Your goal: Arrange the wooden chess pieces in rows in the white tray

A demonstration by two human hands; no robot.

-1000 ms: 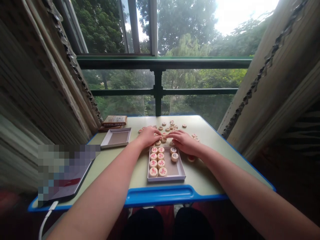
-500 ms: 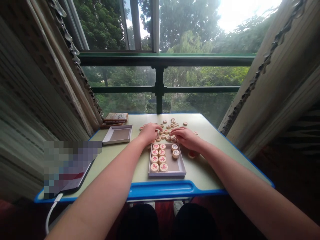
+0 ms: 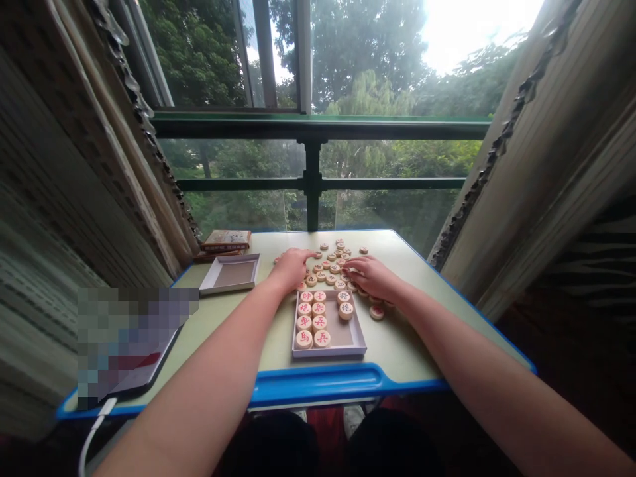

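Note:
Round wooden xiangqi pieces [image 3: 334, 268] lie loose in a scattered group on the table. My left hand [image 3: 292, 268] is at the group's left side, index finger stretched out and touching a piece at its far edge; the other fingers are partly hidden. On the right, my right hand [image 3: 371, 274] hovers low with fingers spread, tips at the pieces and nothing visibly gripped. In front of both hands sits a shallow white box [image 3: 342, 338]. Two columns of red-marked pieces [image 3: 318, 322] stand in its left half, and two dark-marked pieces [image 3: 346, 311] at its upper right.
The box lid [image 3: 233, 271] lies inside-up on the left, before small stacked boxes [image 3: 227, 240]. A tablet-like device [image 3: 144, 364] with a white cable [image 3: 94, 427] rests at the left edge. A blue rim [image 3: 318, 384] edges the table, by a window railing [image 3: 318, 127].
The view has shifted slightly. My left index finger now reaches out straighter to the right, while my right hand stays over nearly the same pieces. The box's contents look the same.

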